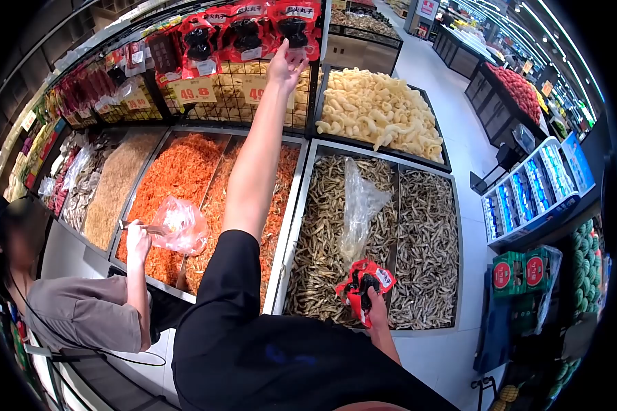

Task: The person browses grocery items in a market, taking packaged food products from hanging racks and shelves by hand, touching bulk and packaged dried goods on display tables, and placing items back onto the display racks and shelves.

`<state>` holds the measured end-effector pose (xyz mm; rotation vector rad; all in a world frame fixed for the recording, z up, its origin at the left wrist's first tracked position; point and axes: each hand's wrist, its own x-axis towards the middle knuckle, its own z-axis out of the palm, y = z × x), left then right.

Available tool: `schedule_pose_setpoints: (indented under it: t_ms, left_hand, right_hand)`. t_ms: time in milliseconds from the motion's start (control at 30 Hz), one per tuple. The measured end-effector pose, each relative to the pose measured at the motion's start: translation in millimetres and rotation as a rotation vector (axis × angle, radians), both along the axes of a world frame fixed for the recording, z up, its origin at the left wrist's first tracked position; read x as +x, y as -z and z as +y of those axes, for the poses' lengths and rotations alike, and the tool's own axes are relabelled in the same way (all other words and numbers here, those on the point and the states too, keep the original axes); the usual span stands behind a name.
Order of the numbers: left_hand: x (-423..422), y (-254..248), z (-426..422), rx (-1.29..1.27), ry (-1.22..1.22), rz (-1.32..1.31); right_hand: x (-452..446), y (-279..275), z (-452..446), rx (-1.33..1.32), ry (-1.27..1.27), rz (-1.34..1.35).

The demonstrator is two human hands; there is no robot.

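My left hand (289,67) reaches up to a row of hanging red food packets. Its fingers are apart, at the lower edge of the rightmost hanging packet (295,26); whether they touch it is hard to tell. Low in front of me, my right hand (377,307) grips a red food packet (358,290) with dark contents and a white label. Under that hand lies a bin of small dried fish (325,274), with a clear plastic bag (362,205) on top of the fish.
Left of my arm, a co-worker's hand (139,240) holds a utensil by a plastic bag (182,226) over orange dried shrimp (175,168). Pale curled dried food (377,109) fills a bin behind the fish. A blue-and-white display box (535,185) stands at the right.
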<state>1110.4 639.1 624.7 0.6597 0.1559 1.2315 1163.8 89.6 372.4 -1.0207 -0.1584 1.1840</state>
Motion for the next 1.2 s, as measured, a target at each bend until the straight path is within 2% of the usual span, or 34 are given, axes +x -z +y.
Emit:
schedule_pose_setpoints:
  t_ms: [167, 267, 333, 500, 567, 667, 767, 800, 1067, 1200]
  left_hand:
    - [2, 1, -4, -0.157, -0.04, 0.098]
    - [5, 10, 3, -0.1, 0.023, -0.001]
    - [7, 13, 7, -0.165, -0.01, -0.049]
    - [9, 19, 17, -0.118, -0.062, -0.174]
    - [11, 20, 25, 0.061, -0.037, -0.372]
    - [9, 5, 9, 0.059, -0.02, -0.472]
    - [-1, -13, -12, 0.125, 0.054, -0.444]
    - [-2, -16, -10, 0.154, 0.144, -0.469]
    - [-1, -34, -18, 0.113, 0.026, -0.301]
    - [-10, -31, -35, 0.162, -0.006, -0.341]
  right_hand:
    - [2, -1, -8, -0.026, -0.061, -0.029]
    - [0, -1, -5, -0.049, 0.001, -0.015]
    - [2, 0, -6, -0.035, -0.011, -0.012]
    - [2, 0, -4, 0.003, -0.008, 0.006]
    - [4, 8, -5, 0.016, -0.006, 0.015]
    - [3, 8, -5, 0.005, -0.001, -0.004]
    - [4, 8, -6, 0.022, -0.026, -0.025]
    - [3, 6, -7, 0.019, -0.026, -0.025]
    - [0, -2, -5, 0.01, -0.045, -0.01]
    - [0, 1, -7, -0.001, -0.043, 0.008]
